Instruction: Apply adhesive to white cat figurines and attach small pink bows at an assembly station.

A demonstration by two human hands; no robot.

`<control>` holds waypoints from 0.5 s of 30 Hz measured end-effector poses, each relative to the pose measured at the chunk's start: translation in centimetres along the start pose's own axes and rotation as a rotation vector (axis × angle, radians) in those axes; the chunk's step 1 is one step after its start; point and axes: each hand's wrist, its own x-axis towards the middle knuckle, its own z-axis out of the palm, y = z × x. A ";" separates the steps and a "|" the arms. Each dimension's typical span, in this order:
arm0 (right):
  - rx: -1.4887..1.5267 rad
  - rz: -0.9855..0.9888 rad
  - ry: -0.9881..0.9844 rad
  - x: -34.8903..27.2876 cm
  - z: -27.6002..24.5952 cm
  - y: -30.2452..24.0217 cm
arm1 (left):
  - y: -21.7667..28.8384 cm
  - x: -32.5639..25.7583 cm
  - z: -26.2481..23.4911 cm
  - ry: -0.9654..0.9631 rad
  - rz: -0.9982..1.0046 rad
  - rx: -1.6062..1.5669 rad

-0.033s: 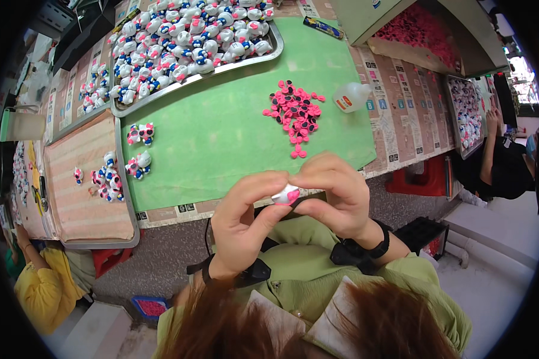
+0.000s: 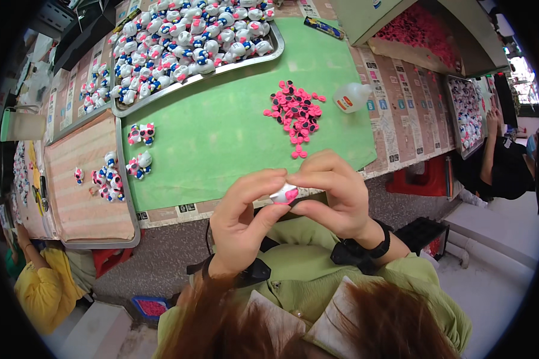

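Observation:
Just past the table's front edge, a small white toy figurine with a pink bow is pinched between the fingertips of both my hands. My left hand grips it from the left with thumb and forefinger. From the right, my right hand closes on it the same way. Most of the figurine's body is hidden behind my fingers. Beyond my hands, a pile of pink and black sunglasses-like pieces lies on the green mat. Several finished-looking figurines stand at the mat's left side.
A metal tray heaped with figurines is at the back. Left of the mat lies a cloth-lined tray with several figurines. A translucent bottle stands right of the pile. Co-workers sit at both sides, one in a yellow sleeve.

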 end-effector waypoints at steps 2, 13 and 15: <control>-0.074 -0.003 -0.018 0.1 0.1 0.0 | -0.1 0.0 -0.1 0.024 -0.062 -0.105; -0.188 0.015 0.068 0.3 0.4 -0.2 | 0.1 0.7 -0.4 -0.028 -0.539 -0.719; -0.205 0.025 0.057 0.5 0.4 -0.3 | 0.3 0.8 -0.6 -0.010 -0.556 -0.693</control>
